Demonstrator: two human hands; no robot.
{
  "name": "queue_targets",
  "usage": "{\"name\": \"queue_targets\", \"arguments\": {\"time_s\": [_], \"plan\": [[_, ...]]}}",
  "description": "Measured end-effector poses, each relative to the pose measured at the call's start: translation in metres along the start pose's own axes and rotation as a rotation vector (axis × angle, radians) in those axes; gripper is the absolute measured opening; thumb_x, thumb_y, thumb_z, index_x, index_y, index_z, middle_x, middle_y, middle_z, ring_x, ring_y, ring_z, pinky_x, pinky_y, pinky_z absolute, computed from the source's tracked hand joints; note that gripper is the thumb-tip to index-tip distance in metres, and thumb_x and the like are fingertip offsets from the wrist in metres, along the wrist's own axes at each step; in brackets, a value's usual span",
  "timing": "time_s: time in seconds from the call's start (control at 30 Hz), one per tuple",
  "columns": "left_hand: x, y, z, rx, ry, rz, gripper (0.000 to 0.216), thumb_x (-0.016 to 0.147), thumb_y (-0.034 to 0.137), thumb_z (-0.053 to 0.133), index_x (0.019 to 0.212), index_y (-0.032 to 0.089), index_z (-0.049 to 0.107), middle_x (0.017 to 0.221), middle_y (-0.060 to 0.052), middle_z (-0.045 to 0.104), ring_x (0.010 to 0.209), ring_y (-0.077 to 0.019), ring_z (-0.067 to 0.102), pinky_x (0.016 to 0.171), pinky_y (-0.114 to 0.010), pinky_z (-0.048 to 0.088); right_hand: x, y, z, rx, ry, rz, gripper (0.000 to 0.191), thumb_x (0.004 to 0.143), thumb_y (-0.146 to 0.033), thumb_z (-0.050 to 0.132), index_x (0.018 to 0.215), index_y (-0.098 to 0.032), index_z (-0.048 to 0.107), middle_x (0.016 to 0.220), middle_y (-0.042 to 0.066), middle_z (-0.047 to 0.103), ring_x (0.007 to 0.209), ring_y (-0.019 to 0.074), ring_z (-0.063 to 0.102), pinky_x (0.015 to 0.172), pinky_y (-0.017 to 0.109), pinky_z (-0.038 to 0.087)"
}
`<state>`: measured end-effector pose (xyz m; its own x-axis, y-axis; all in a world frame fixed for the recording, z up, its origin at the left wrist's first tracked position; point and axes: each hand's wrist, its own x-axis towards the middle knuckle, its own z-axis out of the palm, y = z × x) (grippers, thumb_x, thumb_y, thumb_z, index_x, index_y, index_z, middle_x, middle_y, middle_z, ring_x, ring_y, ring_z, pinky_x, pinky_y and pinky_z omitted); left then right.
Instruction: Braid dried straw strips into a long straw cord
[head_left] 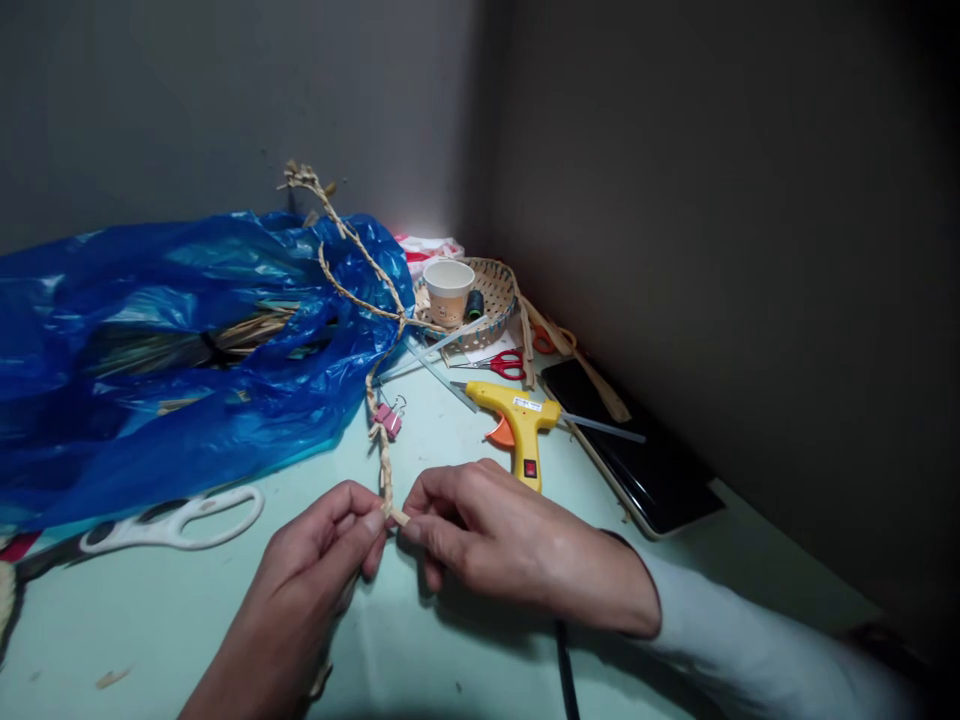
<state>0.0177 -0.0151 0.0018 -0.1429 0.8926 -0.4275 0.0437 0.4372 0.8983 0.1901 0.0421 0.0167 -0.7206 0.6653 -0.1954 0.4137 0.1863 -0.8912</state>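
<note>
Pale tabletop (450,440): both hands, left (315,560) and right (510,540), pinch shut on the braid (384,470) beside a glue gun (519,425).

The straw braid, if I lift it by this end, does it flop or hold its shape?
Probably springy, not limp: the braid holds an arch above the bag. Likely light, being thin straw. The clip may pull it sideways.

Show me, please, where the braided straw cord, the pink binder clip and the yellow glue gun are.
braided straw cord (385,478): head view, the stretch just below the clip.
pink binder clip (388,421): head view, its pink body.
yellow glue gun (523,425): head view, top of its handle.
</note>
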Motion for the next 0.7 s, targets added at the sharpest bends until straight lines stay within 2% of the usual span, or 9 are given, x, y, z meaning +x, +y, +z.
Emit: {"name": "queue_targets", "arguments": {"time_s": [0.07, 0.13, 0.23, 0.37, 0.47, 0.57, 0.7], "plan": [[0.0, -0.002, 0.0, 0.003, 0.014, 0.024, 0.035, 0.076, 0.052, 0.068, 0.065, 0.021, 0.056, 0.055, 0.006, 0.044, 0.051, -0.0095, 0.036, 0.042, -0.014, 0.032, -0.005, -0.004, -0.004, -0.062, -0.006, -0.009, 0.019, 0.092, -0.029, 0.048, 0.088, -0.016, 0.063, 0.07, 0.0, 0.068, 0.062, 0.0093, 0.056, 0.058, 0.019, 0.035], [0.002, -0.004, -0.002, 0.025, 0.02, -0.004, 0.038, 0.076, 0.056, 0.066, 0.068, 0.02, 0.057, 0.055, 0.007, 0.039, 0.049, -0.0082, 0.03, 0.039, -0.013, 0.025, -0.009, -0.009, -0.007, -0.158, -0.002, 0.004, 0.018, 0.087, -0.034, 0.057, 0.096, -0.019, 0.064, 0.071, -0.001, 0.065, 0.067, 0.0115, 0.055, 0.057, 0.02, 0.034], [0.004, -0.004, -0.003, 0.044, 0.01, -0.062, 0.04, 0.074, 0.059, 0.067, 0.07, 0.02, 0.058, 0.054, 0.008, 0.039, 0.047, -0.0072, 0.026, 0.038, -0.012, 0.019, -0.014, -0.013, -0.008, -0.282, 0.03, 0.047, 0.026, 0.081, -0.033, 0.063, 0.104, -0.02, 0.062, 0.072, -0.001, 0.062, 0.069, 0.0143, 0.054, 0.056, 0.022, 0.032], [0.004, -0.002, 0.0, 0.019, 0.014, -0.078, 0.042, 0.073, 0.056, 0.068, 0.062, 0.02, 0.052, 0.051, 0.009, 0.037, 0.045, -0.0062, 0.023, 0.04, -0.013, 0.018, -0.016, -0.013, -0.006, -0.342, 0.052, 0.017, 0.013, 0.086, -0.026, 0.053, 0.093, -0.018, 0.06, 0.068, 0.0, 0.061, 0.061, 0.0129, 0.05, 0.057, 0.024, 0.031], [0.005, -0.002, 0.0, -0.013, 0.016, -0.072, 0.045, 0.073, 0.057, 0.068, 0.056, 0.02, 0.047, 0.046, 0.01, 0.033, 0.042, -0.006, 0.02, 0.04, -0.014, 0.015, -0.015, -0.011, -0.008, -0.3, 0.024, -0.043, 0.013, 0.089, -0.021, 0.049, 0.092, -0.017, 0.061, 0.067, -0.001, 0.064, 0.065, 0.0126, 0.054, 0.062, 0.023, 0.034], [0.009, -0.006, -0.003, -0.049, -0.011, -0.033, 0.045, 0.071, 0.056, 0.071, 0.056, 0.019, 0.05, 0.047, 0.009, 0.037, 0.043, -0.0057, 0.023, 0.042, -0.016, 0.016, -0.014, -0.009, -0.012, -0.259, 0.004, -0.062, 0.015, 0.09, -0.016, 0.047, 0.091, -0.016, 0.062, 0.069, -0.001, 0.067, 0.069, 0.0124, 0.058, 0.066, 0.022, 0.036], [0.011, -0.013, -0.005, -0.062, -0.005, -0.033, 0.045, 0.072, 0.057, 0.071, 0.06, 0.019, 0.051, 0.05, 0.008, 0.037, 0.046, -0.0067, 0.025, 0.042, -0.016, 0.018, -0.011, -0.008, -0.008, -0.308, 0.039, -0.072, 0.016, 0.085, -0.015, 0.049, 0.09, -0.017, 0.065, 0.071, 0.0, 0.069, 0.064, 0.0123, 0.059, 0.059, 0.021, 0.034]]}}
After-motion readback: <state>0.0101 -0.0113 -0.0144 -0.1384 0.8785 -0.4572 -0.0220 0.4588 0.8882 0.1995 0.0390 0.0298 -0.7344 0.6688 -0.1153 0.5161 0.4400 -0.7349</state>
